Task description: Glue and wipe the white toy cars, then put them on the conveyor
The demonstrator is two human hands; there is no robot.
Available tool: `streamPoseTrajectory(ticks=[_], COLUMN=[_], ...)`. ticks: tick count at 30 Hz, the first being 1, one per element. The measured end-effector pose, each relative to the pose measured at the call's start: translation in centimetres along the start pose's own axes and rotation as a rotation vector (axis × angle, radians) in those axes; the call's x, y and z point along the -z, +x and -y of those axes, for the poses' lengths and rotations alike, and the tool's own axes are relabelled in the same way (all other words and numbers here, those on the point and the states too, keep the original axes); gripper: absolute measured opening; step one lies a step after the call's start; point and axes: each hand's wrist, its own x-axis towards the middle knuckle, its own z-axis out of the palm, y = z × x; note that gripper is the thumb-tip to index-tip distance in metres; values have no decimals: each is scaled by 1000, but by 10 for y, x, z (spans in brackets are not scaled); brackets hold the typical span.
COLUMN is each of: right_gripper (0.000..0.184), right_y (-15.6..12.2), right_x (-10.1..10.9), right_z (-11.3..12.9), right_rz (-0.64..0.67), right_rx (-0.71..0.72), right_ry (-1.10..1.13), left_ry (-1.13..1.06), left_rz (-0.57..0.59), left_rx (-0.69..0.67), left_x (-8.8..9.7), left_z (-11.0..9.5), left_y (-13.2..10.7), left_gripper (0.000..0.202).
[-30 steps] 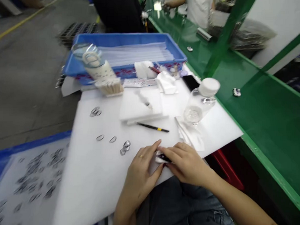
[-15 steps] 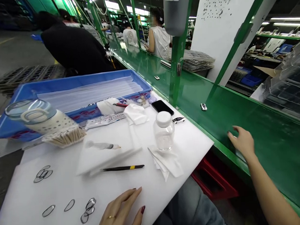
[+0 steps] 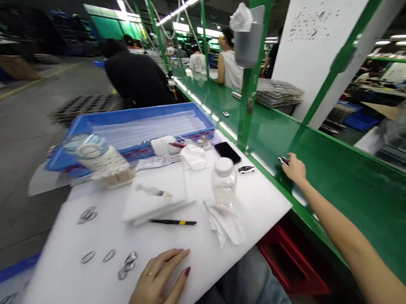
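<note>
Fingers of right hand [image 3: 295, 168] are pinched on small black-and-white part [image 3: 283, 160] on green conveyor [image 3: 352, 186]; open, empty left hand [image 3: 154, 279] is rested beside oval metal rings [image 3: 126, 265] laid on white board [image 3: 60, 274].

We're live at the white plastic counter [image 3: 60, 283], and there go black tweezers [image 3: 172, 222] with a yellow band, lying just in front of a white foam pad [image 3: 154, 203], while a capped clear bottle [image 3: 223, 183] stands against folded wipes [image 3: 224, 225]. Out left, small oval rings [image 3: 108, 255] sit in loose groups, and at the back we've got a black phone [image 3: 227, 152] and a blue tray [image 3: 201, 114].
</note>
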Motion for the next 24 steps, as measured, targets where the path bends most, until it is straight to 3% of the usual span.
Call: streamPoseTrajectory(ticks=[3, 5, 9, 13, 15, 17, 19, 20, 22, 24], right_gripper=[40, 38, 48, 47, 35, 21, 39, 52, 66, 52], right_y=[-67, -110, -167, -179, -169, -152, -132, -123, -107, -97], right_x=[21, 24, -3, -38, -44, -47, -54, -60, -75, -92], right_z=[37, 72, 155, 219, 235, 245, 259, 267, 284, 298], right_rz=[93, 224, 505, 596, 593, 427, 237, 205, 301, 453], right_rx=[205, 507, 918, 1149, 1122, 871, 564, 468, 434, 507], right_ry=[158, 304, 541, 592, 615, 648, 679, 679, 641, 509], left_ry=[27, 14, -103, -184, -204, -208, -246, -273, -287, -234], left_rz=[-6, 60, 179, 105, 32, -59, -111, -102, -39, 30], left_rx=[-13, 54, 150, 211, 230, 254, 269, 265, 235, 170], left_x=[6, 11, 28, 34, 27, 16, 5, 2, 1, 4], left_z=[-18, -29, -33, -33, -37, -41, -45, -45, -43, -37], left_y=[2, 4, -1, -25, -37, -43, -43, -40, -31, -21], left_gripper=[25, 33, 70, 77, 69, 61, 56, 55, 59, 69])
